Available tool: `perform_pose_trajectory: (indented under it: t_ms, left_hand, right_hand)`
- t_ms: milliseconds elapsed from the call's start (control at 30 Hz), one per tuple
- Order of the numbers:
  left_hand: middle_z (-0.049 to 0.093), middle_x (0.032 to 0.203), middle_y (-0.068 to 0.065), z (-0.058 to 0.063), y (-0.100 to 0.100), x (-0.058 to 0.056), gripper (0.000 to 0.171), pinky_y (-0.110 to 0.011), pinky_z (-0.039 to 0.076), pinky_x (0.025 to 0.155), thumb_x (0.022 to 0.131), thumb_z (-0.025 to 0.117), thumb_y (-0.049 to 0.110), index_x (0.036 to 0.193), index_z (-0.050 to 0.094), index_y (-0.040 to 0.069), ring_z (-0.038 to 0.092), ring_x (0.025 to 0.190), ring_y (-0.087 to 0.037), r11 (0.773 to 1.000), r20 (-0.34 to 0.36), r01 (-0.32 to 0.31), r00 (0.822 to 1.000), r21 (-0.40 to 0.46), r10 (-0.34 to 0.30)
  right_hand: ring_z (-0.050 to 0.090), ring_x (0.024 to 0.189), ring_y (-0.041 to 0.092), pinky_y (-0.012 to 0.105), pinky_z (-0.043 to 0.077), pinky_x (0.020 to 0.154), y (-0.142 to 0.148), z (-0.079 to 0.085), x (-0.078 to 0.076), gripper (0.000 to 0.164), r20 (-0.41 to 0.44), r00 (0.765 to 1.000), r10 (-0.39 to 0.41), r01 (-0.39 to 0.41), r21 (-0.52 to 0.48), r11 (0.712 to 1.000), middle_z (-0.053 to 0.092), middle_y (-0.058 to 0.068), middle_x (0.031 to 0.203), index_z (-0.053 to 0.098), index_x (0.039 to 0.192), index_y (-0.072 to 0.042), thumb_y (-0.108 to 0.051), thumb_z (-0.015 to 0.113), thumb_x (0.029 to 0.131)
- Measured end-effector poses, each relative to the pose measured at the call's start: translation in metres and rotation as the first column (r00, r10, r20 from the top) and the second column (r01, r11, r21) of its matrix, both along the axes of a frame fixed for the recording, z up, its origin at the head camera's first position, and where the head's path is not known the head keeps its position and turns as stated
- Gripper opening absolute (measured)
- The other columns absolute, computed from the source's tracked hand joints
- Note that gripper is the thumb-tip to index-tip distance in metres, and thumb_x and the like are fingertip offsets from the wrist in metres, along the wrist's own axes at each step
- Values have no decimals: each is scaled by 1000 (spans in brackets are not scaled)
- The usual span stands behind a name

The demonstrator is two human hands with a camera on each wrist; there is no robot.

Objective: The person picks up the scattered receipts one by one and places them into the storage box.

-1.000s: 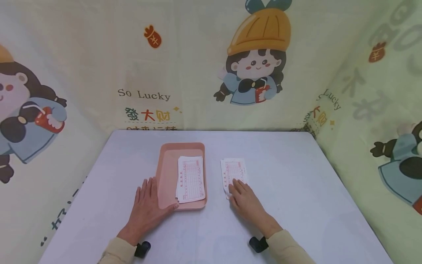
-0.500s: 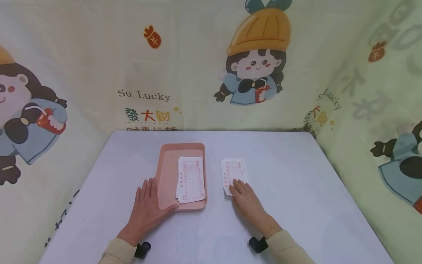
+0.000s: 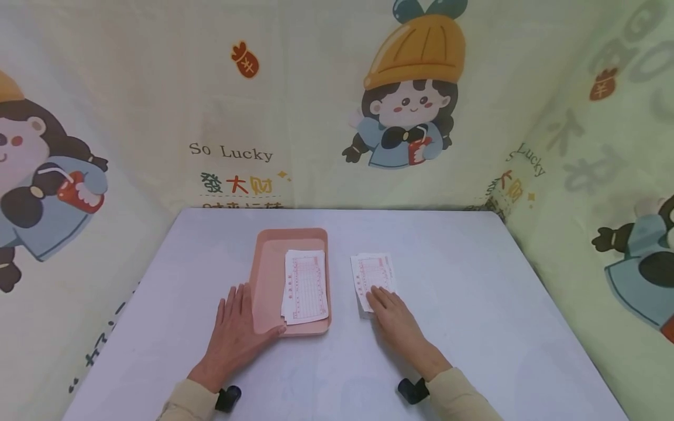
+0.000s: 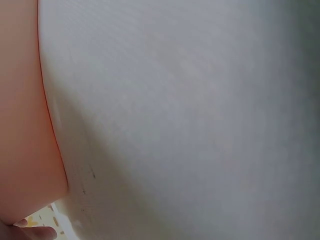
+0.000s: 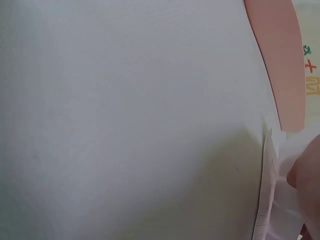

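A pale pink tray (image 3: 267,275) lies left of the table's middle, with a stack of white printed slips (image 3: 306,289) along its right side. My left hand (image 3: 234,333) lies spread at the tray's lower left corner, fingers against its left side and thumb at the near edge. Right of the tray is a second stack of printed slips (image 3: 370,275). The fingertips of my right hand (image 3: 399,324) rest on its lower right part; the thumb is mostly hidden in the head view. From the right wrist, a slip's edge (image 5: 266,195) shows curved up beside that hand.
The white table (image 3: 447,280) extends to both sides and ends at a patterned cloth backdrop (image 3: 316,117) at the back. A black wrist camera sits on each wrist, the left one (image 3: 229,399) and the right one (image 3: 413,390) close over the tabletop.
Under my right fingers, the top slip has shifted slightly left, and its lower left corner, bent up a second ago, now lies straighter. My left hand and the tray have stayed put.
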State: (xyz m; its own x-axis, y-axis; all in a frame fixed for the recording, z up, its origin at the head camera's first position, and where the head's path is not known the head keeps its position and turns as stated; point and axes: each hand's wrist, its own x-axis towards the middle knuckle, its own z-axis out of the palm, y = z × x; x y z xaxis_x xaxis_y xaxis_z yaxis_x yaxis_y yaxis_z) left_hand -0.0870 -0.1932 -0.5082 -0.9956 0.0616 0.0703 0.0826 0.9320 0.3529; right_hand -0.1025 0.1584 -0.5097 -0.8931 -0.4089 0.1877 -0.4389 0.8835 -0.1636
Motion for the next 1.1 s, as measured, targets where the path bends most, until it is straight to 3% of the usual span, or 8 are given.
perform_pose_trajectory:
  t_ms: [267,667,1100]
  left_hand:
    - [21,160,-31,1,0,0,127,-63,10,121,76,61,79,155,12,-7,13,150,-48,1000,11,-2,1000,6,2]
    - [25,158,-32,1,1,2,125,-64,14,119,75,64,76,154,15,-8,17,148,-49,1000,-30,-3,1000,5,3]
    - [21,160,-31,1,0,0,127,-63,10,121,75,61,79,155,12,-7,13,150,-48,1000,14,-2,1000,4,2]
  right_hand:
    - [55,131,32,48,45,110,0,5,-3,56,-86,996,10,-13,-28,1000,56,17,141,55,138,1,3,72,85]
    - [59,125,33,48,50,104,0,6,-3,61,-201,979,45,-57,-50,997,60,18,136,56,135,1,11,74,78]
    - [58,127,34,50,46,108,-1,9,-7,60,-238,970,49,-63,-51,997,59,18,138,58,135,0,18,67,78]
